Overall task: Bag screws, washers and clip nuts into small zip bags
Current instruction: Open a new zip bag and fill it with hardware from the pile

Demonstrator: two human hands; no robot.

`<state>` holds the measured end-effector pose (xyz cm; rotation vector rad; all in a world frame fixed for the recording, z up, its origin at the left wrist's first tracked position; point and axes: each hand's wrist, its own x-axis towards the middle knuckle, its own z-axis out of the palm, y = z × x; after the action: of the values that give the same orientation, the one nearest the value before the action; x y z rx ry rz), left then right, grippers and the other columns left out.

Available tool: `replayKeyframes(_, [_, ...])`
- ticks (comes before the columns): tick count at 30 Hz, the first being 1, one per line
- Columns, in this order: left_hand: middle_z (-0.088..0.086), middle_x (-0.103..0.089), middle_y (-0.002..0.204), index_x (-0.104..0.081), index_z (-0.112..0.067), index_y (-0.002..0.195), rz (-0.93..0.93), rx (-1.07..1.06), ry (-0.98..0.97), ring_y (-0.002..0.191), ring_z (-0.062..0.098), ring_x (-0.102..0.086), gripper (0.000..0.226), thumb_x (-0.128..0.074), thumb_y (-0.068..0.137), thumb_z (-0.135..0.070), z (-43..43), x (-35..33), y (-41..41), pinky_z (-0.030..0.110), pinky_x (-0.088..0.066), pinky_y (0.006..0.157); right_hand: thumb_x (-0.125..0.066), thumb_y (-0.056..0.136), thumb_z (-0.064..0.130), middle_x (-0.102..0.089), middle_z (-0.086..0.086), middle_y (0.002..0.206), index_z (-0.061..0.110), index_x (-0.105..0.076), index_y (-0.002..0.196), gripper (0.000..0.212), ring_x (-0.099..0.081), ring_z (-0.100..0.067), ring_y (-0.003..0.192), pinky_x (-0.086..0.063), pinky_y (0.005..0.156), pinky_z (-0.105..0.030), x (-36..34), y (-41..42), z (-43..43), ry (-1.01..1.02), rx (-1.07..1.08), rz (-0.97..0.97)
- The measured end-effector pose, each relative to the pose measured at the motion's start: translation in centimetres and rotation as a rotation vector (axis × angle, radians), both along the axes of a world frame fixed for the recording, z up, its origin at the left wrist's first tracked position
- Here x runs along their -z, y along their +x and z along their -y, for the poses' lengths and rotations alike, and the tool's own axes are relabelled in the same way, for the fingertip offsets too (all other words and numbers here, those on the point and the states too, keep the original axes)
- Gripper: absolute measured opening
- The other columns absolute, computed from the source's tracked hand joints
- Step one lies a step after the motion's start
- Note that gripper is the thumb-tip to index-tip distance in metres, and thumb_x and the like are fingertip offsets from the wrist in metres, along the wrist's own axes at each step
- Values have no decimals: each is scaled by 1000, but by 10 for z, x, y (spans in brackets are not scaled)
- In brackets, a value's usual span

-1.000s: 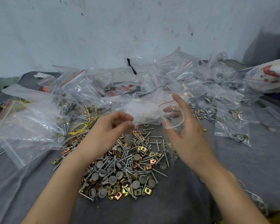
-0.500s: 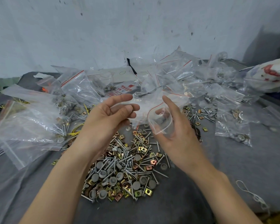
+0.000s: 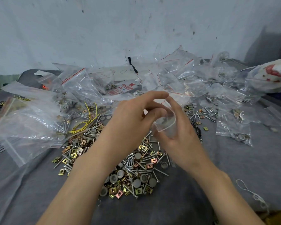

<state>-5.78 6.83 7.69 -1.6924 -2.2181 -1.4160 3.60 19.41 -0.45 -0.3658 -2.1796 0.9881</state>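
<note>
While right grip (image 3: 180,137) cups bag (image 3: 167,125) — left (image 3: 130,120), touching

packet label (image 3: 120,90): red printed characters are showing on white, too blurred to read.
white sheet (image 3: 122,71): faint handwritten loops are showing, not legible as words or numbers.

Forearms converge: left hand (image 3: 130,117) fingers loosely extended; right hand (image 3: 180,138) curled round zip bag (image 3: 167,126).

Pale blue-grey wall (image 3: 104,30) — scuffed, dark-flecked, grey cloth surface (image 3: 258,159) below, shadow (image 3: 266,44) at right
</note>
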Motion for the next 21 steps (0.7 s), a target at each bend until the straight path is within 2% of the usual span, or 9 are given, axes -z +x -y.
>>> replayKeyframes(2, [-29, -71, 93, -62, -36, 120, 20, 4, 39, 94, -6, -64, 25, -60, 98, -24, 0, -1, 1, 10, -45, 76, -57, 83, 64, -36, 58, 120, 56, -19, 148, 76, -33, 23, 124, -29, 97, -10, -2, 1, -2, -14, -3, -25])
replayKeyframes(5, [-19, -72, 95, -63, -36, 118, 68, -51, 123, 89, 1, -65, 21, -58, 99, -31, 1, -1, -4, 14, -48, 73, -58, 83, 63, -53, 34, 120, 53, -24, 148, 74, -49, -2, 126, -41, 106, -32, -4, 3, -4, -65, -7, -64])
replayKeyframes(7, [-16, -72, 95, -63, -33, 120, 99, -105, 121, 88, 2, -65, 22, -56, 100, -34, 3, 4, -12, 15, -48, 72, -58, 82, 64, -57, 26, 120, 53, -26, 146, 73, -52, -6, 124, -42, 106, -35, -5, 3, -5, -91, -1, -88])
replayKeyframes(10, [-15, -71, 94, -59, -33, 124, 106, -211, -27, 86, -6, -62, 25, -53, 100, -35, 3, 22, -25, 14, -47, 73, -58, 81, 64, -59, 23, 119, 51, -29, 146, 72, -52, -2, 122, -37, 99, -19, -5, 4, -9, -121, 12, -120])
replayKeyframes(13, [-14, -67, 96, -54, -29, 132, 70, -295, -252, 82, -4, -61, 33, -51, 100, -36, 3, 45, -34, 19, -49, 76, -59, 82, 59, -60, 23, 117, 42, -32, 151, 75, -53, -3, 120, -35, 95, -9, -5, 5, -12, -144, 13, -154])
replayKeyframes(15, [-6, -70, 107, -52, -23, 136, 44, -320, -393, 91, 11, -66, 36, -48, 102, -35, 3, 59, -40, 34, -53, 86, -59, 83, 59, -61, 22, 117, 39, -33, 151, 76, -54, -4, 120, -37, 96, -11, -6, 6, -14, -153, 16, -173])
replayKeyframes(17, [0, -70, 115, -53, -21, 134, -10, -372, -511, 102, 22, -65, 35, -45, 103, -34, 3, 69, -46, 43, -48, 95, -60, 82, 59, -62, 21, 117, 39, -34, 151, 76, -54, -4, 120, -40, 98, -21, -7, 7, -17, -176, 15, -193])
replayKeyframes(21, [1, -69, 119, -55, -24, 130, -130, -470, -589, 115, 26, -58, 31, -43, 103, -33, 0, 79, -52, 44, -39, 102, -61, 83, 57, -63, 21, 117, 37, -34, 150, 75, -55, -4, 120, -38, 98, -22, -8, 9, -23, -180, 28, -212])
